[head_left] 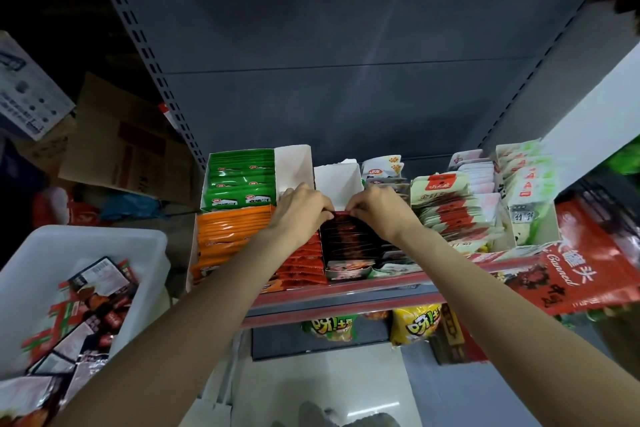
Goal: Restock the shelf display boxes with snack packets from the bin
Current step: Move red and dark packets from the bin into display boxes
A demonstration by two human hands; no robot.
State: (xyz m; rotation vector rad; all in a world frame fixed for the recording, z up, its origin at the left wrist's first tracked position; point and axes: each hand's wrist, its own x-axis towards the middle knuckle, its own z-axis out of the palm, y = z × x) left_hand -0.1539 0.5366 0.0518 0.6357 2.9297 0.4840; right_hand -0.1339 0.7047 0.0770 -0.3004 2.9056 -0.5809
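Observation:
Both hands meet over a display box of dark red-and-black snack packets [348,243] in the middle of the shelf. My left hand [300,206] pinches the top edge of the rearmost packet from the left, and my right hand [379,206] pinches the same edge from the right. Behind that row stands an empty white display box [337,180]. A white plastic bin [45,253] at lower left holds several loose packets [93,302] in red, black and silver.
Boxes of green packets [240,180], orange packets [232,236] and red packets [304,263] fill the shelf's left side. White and red packets [457,211] crowd the right. A big red bag [595,253] hangs at right. Cardboard cartons [121,146] lie on the floor left.

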